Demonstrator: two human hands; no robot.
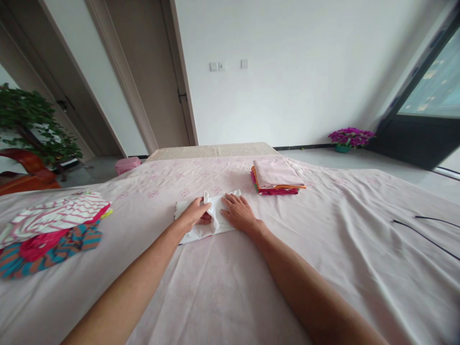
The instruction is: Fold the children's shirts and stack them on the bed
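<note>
With the white cloth [216, 205] lying on the pink sheet [223, 287], the left hand [196, 214], its grip pinching a raised edge, should fold evenly while the flat, unclenched right hand [237, 211] steadies the rest.

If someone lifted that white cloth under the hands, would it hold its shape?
Probably not: the white cloth looks floppy, with a soft fold raised at the left hand. It's likely light for its size, being thin-looking fabric.

No legible text, label, brand, number or sign is found in the head view; any marks on the wall plates [222, 66] are too small to read.
</note>
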